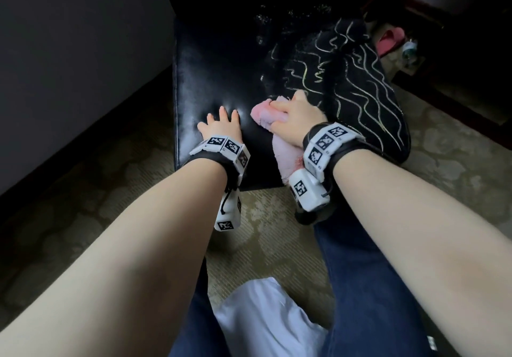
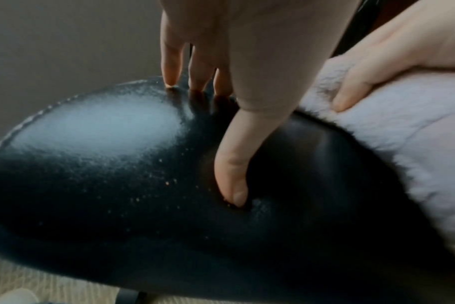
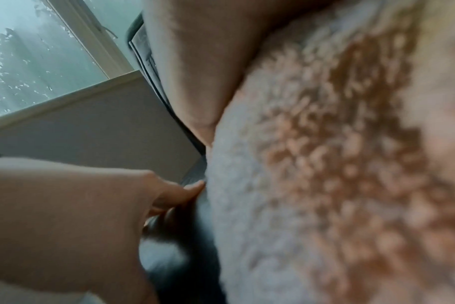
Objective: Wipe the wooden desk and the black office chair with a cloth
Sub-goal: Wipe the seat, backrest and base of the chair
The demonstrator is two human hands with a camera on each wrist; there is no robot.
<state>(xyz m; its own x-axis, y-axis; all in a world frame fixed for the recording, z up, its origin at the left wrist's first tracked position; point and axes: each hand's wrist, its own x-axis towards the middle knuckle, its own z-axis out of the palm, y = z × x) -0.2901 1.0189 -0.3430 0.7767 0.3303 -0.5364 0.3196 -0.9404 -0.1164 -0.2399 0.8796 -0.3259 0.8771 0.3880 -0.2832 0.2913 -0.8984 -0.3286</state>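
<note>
The black office chair seat (image 1: 216, 79) fills the middle of the head view, glossy and dotted with pale specks (image 2: 117, 185). My left hand (image 1: 221, 124) lies on its front part, straight fingers and thumb pressing into the padding (image 2: 237, 144). Just to its right, my right hand (image 1: 293, 113) grips a bunched pink fluffy cloth (image 1: 266, 113) against the seat; the cloth's tail hangs over the front edge. In the left wrist view the right hand's fingers (image 2: 351, 92) dig into the cloth (image 2: 403, 144). The cloth (image 3: 325, 164) fills the right wrist view.
A black cushion with pale wavy lines (image 1: 360, 85) covers the seat's right side. Dark wooden furniture (image 1: 415, 10) stands at the upper right with a pink slipper (image 1: 390, 39) beneath. A grey panel (image 1: 69, 65) rises on the left. Patterned carpet (image 1: 110, 190) surrounds the chair.
</note>
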